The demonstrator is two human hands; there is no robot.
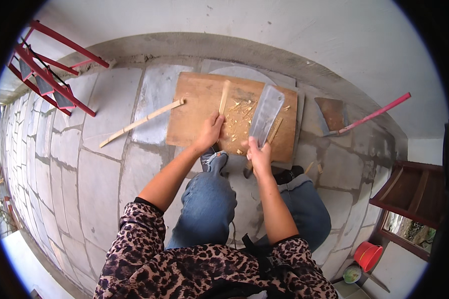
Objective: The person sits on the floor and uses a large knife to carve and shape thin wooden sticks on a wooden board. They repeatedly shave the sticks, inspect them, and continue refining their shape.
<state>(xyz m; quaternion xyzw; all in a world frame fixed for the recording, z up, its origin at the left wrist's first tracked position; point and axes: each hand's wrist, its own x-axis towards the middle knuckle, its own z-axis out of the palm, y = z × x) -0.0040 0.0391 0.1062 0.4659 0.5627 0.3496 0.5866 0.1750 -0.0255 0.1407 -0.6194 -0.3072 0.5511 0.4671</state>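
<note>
My left hand [212, 130] is closed round the lower part of a pale bamboo strip [225, 97], which points away from me over a wooden board [194, 107]. In my right hand [259, 155] is a cleaver [268, 110], its broad grey blade tilted above the right half of the board. Pale wood chips [242, 110] lie scattered between the strip and the blade. Beside the cleaver rests a thin bamboo sliver [275, 130]. The blade hides part of the board, and my fingers cover the near end of the held strip.
A longer bamboo strip [142, 122] lies left of the board, one end at its edge. On the right is a dustpan [333, 115] with a pink handle. A red folding ladder [50, 74] stands far left. A red bucket [368, 256] sits lower right. Stone slabs [100, 174] pave the floor.
</note>
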